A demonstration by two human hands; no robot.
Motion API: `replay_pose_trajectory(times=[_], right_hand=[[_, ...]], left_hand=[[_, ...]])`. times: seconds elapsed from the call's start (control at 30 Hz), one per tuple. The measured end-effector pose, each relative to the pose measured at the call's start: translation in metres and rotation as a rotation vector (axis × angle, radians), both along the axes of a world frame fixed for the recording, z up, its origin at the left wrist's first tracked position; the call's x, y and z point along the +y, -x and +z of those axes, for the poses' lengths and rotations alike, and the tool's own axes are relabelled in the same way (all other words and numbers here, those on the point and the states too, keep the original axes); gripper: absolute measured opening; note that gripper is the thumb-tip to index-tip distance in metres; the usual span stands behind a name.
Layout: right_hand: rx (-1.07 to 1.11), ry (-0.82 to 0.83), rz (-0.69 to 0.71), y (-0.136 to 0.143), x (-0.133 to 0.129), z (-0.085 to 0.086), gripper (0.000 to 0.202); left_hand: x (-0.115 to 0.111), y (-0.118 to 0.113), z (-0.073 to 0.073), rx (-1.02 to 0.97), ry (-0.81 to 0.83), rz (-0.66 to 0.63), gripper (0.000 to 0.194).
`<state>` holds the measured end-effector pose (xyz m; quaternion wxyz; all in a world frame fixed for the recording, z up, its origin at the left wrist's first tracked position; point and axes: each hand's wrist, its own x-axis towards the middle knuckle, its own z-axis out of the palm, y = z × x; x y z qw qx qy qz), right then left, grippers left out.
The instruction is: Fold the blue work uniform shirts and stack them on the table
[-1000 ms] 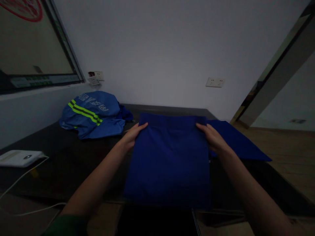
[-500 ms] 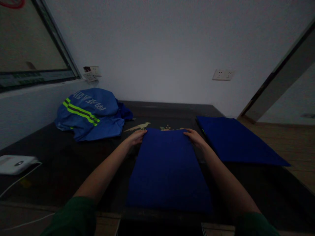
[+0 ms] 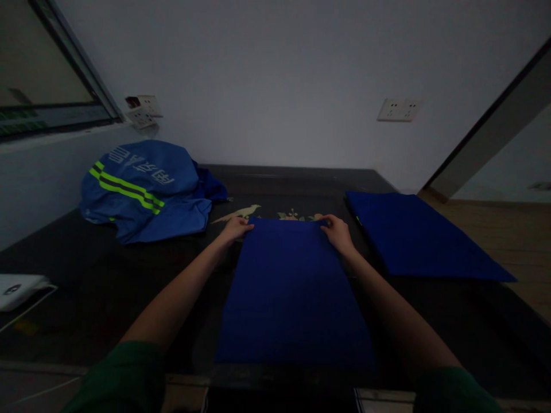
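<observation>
A dark blue folded cloth [image 3: 295,292], perhaps a garment, lies flat on the dark table in front of me, its long sides running away from me. At its far left corner my left hand [image 3: 236,228] is closed, thumb and fingers pinching the edge. The far right corner is pinched by my right hand [image 3: 338,232], fingers bent over the edge. Between the hands the far edge runs nearly straight. The cloth's underside is hidden.
A crumpled blue work jacket [image 3: 144,189] with yellow-green reflective stripes lies at the back left. Another flat blue cloth [image 3: 426,238] lies on the right, overhanging the table [image 3: 284,182]. A white device [image 3: 21,289] with a cable sits at the left edge. A wall stands behind.
My view has shifted slightly, so the surroundings sit a little higher. Both hands stay at the cloth's far corners; its far edge now looks straighter and the right fingers are more bent.
</observation>
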<state>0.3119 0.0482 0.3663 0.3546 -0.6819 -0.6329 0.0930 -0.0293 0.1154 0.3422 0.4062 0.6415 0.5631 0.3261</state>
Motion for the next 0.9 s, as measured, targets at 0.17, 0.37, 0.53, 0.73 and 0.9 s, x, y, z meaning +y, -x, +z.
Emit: replay_pose_trajectory(times=[0.17,0.37,0.53,0.73,0.9], right_hand=[[-0.286,-0.009,-0.012,0.012,-0.010,-0.009,0.037],[-0.197,-0.195,-0.035,-0.006,0.003,0.009,0.040],[-0.123,-0.052,0.161,-0.010,0.027,0.032,0.027],[-0.195,0.059,0.282,0.004,0.040,0.022,0.020],[-0.317,0.057,0.267,-0.001,0.042,0.015,0.021]], left_hand=[[0.002,-0.002,-0.001,0.162,-0.124,0.125,0.023],[0.000,0.003,0.011,0.174,-0.233,0.083,0.027],[0.009,-0.005,0.028,0.117,-0.256,-0.154,0.024],[0.010,-0.002,0.034,0.118,-0.248,-0.319,0.023],[0.009,0.004,0.032,0.152,-0.277,-0.302,0.022]])
